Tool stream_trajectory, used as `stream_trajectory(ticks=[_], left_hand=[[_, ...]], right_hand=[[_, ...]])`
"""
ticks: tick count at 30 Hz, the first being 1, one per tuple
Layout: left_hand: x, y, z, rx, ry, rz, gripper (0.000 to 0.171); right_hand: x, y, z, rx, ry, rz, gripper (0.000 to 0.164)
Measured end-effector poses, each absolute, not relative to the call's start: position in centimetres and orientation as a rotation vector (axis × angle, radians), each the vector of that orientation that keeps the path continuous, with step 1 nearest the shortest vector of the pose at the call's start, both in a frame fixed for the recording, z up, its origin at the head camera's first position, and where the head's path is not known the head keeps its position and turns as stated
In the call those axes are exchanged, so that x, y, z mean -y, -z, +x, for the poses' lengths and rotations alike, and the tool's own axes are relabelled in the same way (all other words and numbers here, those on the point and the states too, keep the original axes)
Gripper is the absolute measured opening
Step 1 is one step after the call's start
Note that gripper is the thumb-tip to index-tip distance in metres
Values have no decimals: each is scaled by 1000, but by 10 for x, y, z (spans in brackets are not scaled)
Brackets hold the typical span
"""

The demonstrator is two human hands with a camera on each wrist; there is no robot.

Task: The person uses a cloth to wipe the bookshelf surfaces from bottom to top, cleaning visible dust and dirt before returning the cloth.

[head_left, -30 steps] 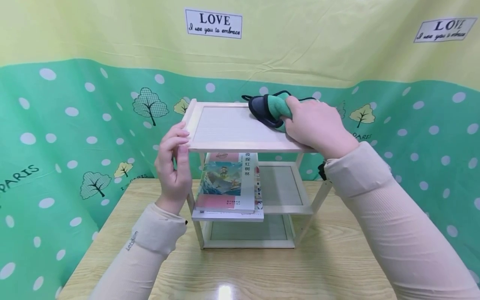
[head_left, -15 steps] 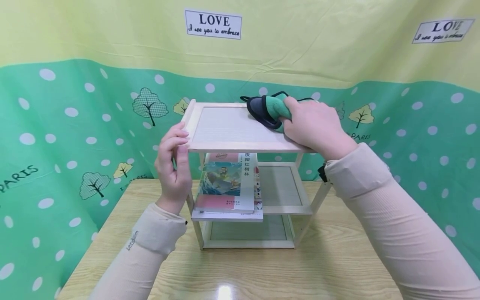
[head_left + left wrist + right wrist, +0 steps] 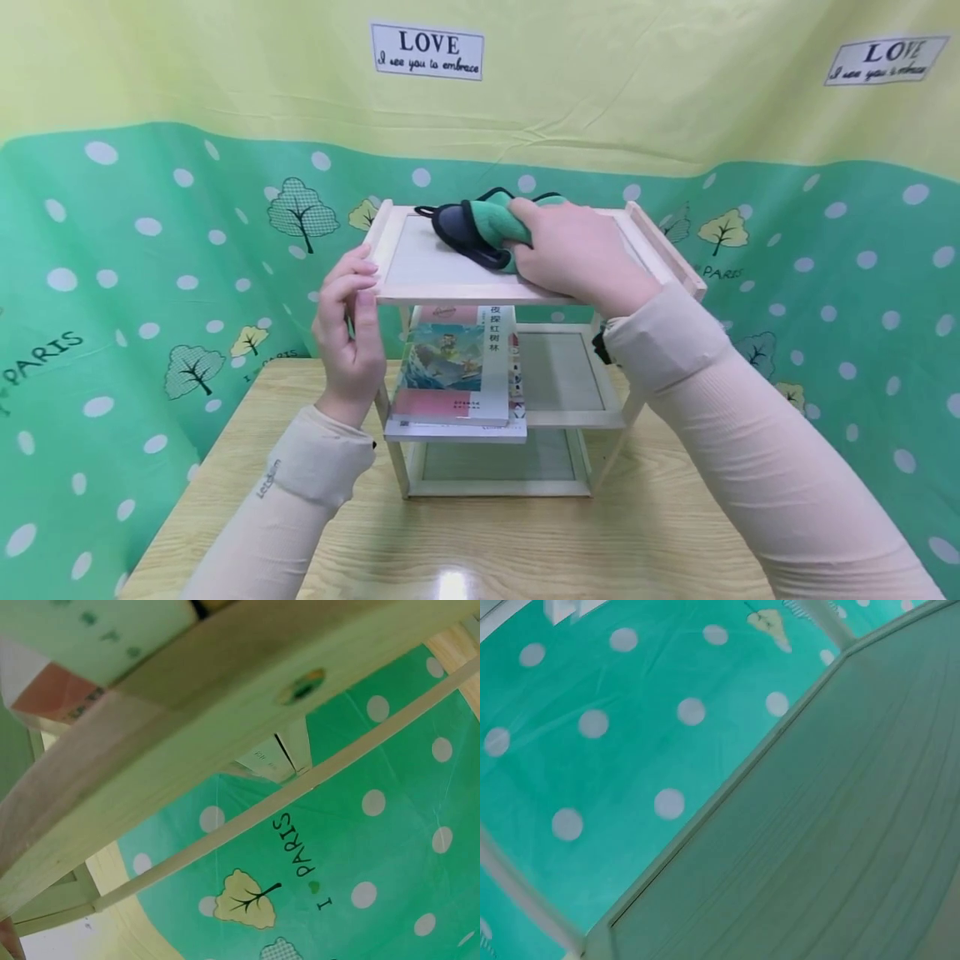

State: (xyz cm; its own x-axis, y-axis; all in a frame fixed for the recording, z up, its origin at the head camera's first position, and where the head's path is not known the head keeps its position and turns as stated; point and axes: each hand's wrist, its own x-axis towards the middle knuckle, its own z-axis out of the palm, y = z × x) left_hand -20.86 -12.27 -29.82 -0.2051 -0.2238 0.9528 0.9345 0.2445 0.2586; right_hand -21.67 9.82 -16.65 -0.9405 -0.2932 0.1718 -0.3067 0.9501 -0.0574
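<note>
A white wooden three-tier shelf rack stands on the table. My left hand grips its top left front corner, fingers on the side rail and thumb at the front edge. In my right hand is a bunched green cleaning cloth with dark patches, black edging and a loop. That hand holds it against the top board, around the middle. The left wrist view looks past a wooden side bar of the rack. A tier panel fills much of the right wrist view, where neither the hand nor the cloth shows.
Two stacked books lie on the left of the middle tier, their front ends jutting past its edge. Below is the bottom tier. The wood-grain table extends around the rack. Behind hangs a green and yellow curtain.
My right hand has slid the cloth leftward along the top board, from its right part to the middle. The rack's right rail has come into view. My left hand stays at the corner.
</note>
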Motion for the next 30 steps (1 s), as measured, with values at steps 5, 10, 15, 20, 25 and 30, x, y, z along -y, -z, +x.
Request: stream_trajectory(ticks=[5,10,15,20,25,30], left_hand=[[124,299,-209,1345,1251,-732,13],[123,298,-210,1341,1250,-735,13],[122,298,-210,1335,1255,-726,13],[123,296,-211,1323,1256,-728,13],[122,297,-211,1313,1255,-728,13],[121,297,-211,1311,1258,-728,14]], right_hand=[[-84,168,-219,2934,-129,488,24],[-77,168,-219,2923,-131,515,23],[-65,169,-216,2896,-163,584,20],[-51,169,-215,2857,-192,682,18],[-44,170,-215,2833,-217,732,15],[-43,172,-214,2811,-262,785,16]])
